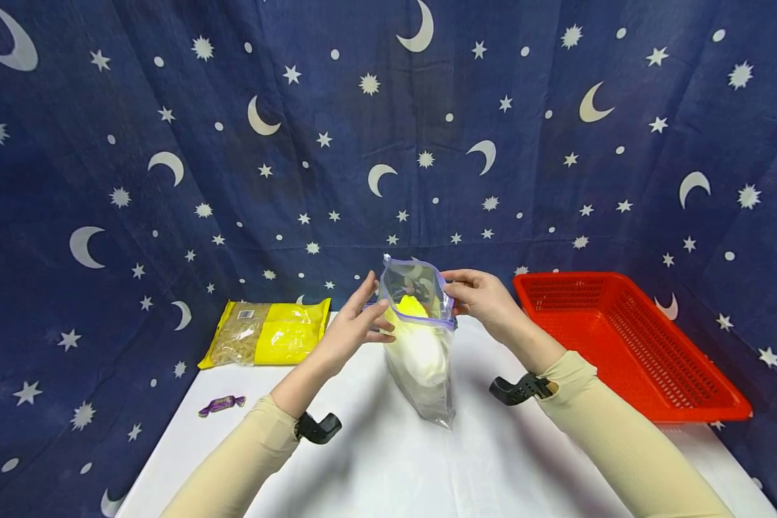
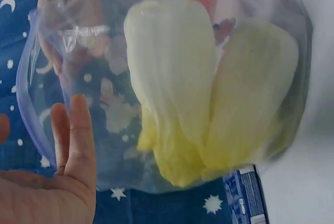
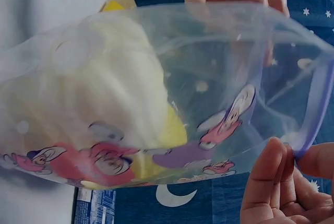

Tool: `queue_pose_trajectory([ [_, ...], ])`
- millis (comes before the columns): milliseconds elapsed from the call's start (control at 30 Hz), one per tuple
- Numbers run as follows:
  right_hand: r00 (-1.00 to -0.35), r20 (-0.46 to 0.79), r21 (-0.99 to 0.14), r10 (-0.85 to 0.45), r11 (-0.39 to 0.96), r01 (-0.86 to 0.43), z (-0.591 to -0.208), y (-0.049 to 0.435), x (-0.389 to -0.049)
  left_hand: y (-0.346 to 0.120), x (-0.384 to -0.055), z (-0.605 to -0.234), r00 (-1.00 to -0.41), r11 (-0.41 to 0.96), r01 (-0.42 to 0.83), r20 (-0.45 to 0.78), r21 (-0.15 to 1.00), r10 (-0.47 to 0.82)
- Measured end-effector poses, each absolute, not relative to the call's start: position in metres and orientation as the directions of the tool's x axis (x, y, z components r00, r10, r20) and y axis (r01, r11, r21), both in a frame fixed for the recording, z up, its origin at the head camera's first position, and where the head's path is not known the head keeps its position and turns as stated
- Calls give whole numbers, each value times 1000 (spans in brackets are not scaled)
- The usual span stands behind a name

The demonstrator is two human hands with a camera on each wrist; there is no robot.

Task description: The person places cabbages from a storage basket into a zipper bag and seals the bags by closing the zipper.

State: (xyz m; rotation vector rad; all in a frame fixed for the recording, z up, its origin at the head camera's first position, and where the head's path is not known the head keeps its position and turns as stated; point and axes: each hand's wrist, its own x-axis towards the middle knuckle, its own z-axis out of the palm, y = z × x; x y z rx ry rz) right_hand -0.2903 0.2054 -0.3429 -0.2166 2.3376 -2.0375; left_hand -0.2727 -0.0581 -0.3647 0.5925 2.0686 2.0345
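Note:
A clear zip bag (image 1: 421, 381) with a purple zip edge and cartoon prints stands on the white table, its mouth agape. Inside it are two small napa cabbages (image 2: 169, 72), white at the stalks and yellow at the leaves. My right hand (image 1: 485, 298) pinches the bag's rim on the right, thumb against fingertips. On the other side, my left hand (image 1: 356, 327) holds its fingers extended along the bag near its mouth. Whether those fingertips press on the plastic I cannot tell.
To the right is a red plastic basket (image 1: 621, 374). A yellow pack (image 1: 291, 334) with a see-through window lies at the back left, and a purple-wrapped candy (image 1: 222, 405) in front of it. Behind the bag, a blue printed box (image 2: 245, 198) is partly hidden.

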Motion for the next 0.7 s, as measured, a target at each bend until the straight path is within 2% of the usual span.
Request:
queue_pose_trajectory([
  [200, -983, 74, -977, -169, 185, -106, -337, 207, -291, -67, -290, -371, -946, 69, 200, 174, 977, 273],
  [333, -970, 73, -974, -233, 191, -119, -333, 210, -287, -65, -315, -373, -958, 157, 191, 149, 969, 244],
  [533, -950, 60, -977, -307, 175, -119, -331, 208, -285, -56, -357, -364, -959, 84, 80, 54, 993, 277],
  [700, -950, 50, -975, -307, 193, -113, -332, 205, -283, -53, -373, -362, -969, 113, 93, 64, 989, 238],
])
